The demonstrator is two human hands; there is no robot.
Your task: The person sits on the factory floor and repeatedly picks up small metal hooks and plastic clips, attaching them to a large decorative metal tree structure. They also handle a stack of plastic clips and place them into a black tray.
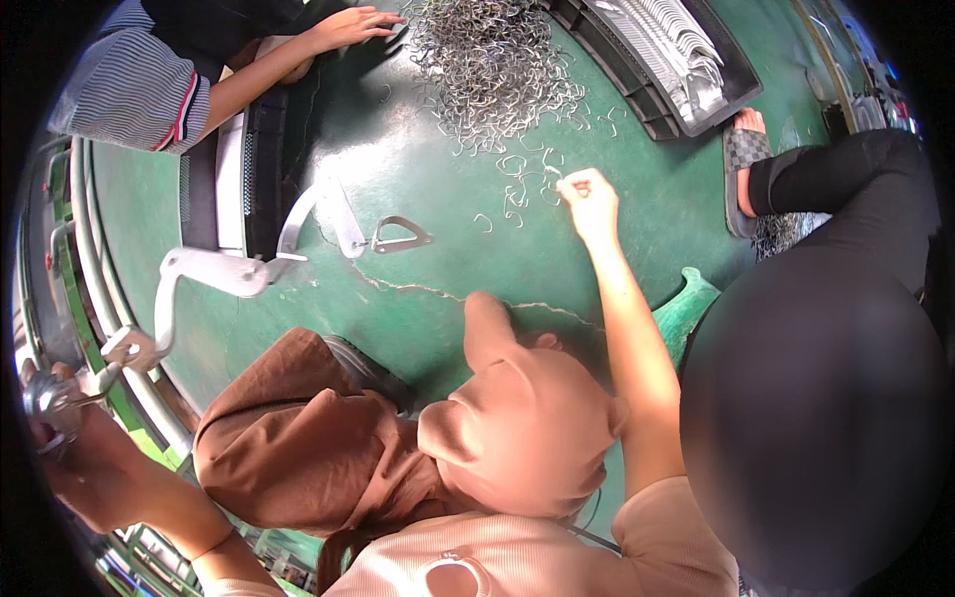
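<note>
At the lower left, my left hand (109, 473) is closed around shiny metal at the end of a string of flat silver metal brackets (214, 273). The string stretches up and to the right over the green floor, its pieces partly blurred. My right hand (592, 204) reaches to the floor with thumb and fingers pinched together. Beside its fingertips lie several loose bent wire hooks (515, 189); whether one is in the pinch is too small to tell. Beyond them spreads a large heap of the same wire hooks (492, 70). A single flat bracket (403, 235) lies near the string's end.
A black crate (686, 124) of stacked curved metal parts stands at the back right. Another black crate (264, 189) is at the left, beside a co-worker's arm (259, 88). At right, another person's sandalled foot (741, 174) and dark head bound the space. A cracked green floor (438, 269) lies between.
</note>
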